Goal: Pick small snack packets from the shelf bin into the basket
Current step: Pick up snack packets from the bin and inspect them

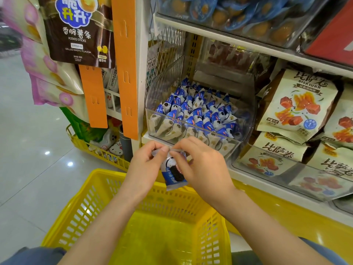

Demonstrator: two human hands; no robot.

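Both hands pinch one blue-and-white packet [174, 173] by its top edge, left hand [147, 165] and right hand [202, 167] clamped on either side, so it hangs just above the yellow basket [145, 222] with the clear bin [246, 119] of packets just beyond the fingers.

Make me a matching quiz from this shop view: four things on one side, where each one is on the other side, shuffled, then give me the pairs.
Things
1. snack packet
2. yellow basket
3. clear bin
4. potato sticks bag

Places
A. hanging at upper left
B. on the shelf, holding many small packets
C. pinched between left hand and right hand
D. below both hands

Pairs: 1-C, 2-D, 3-B, 4-A
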